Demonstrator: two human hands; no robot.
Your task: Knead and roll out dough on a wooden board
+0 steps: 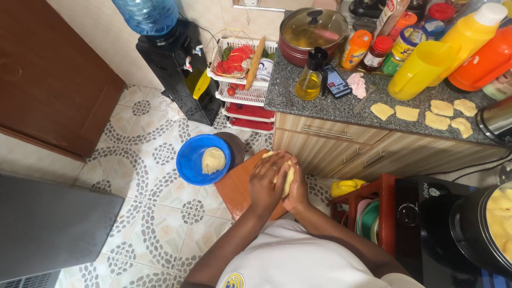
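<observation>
My left hand and my right hand press together around a pale piece of dough, which shows only as a strip between the palms. They hover over a brown wooden board on the tiled floor. Just left of the board stands a blue bowl with a lump of dough inside.
On the granite counter lie several flat dough pieces, an oil bottle, a yellow jug and a lidded pot. A vegetable rack and water dispenser stand behind. A red crate and stove are at right.
</observation>
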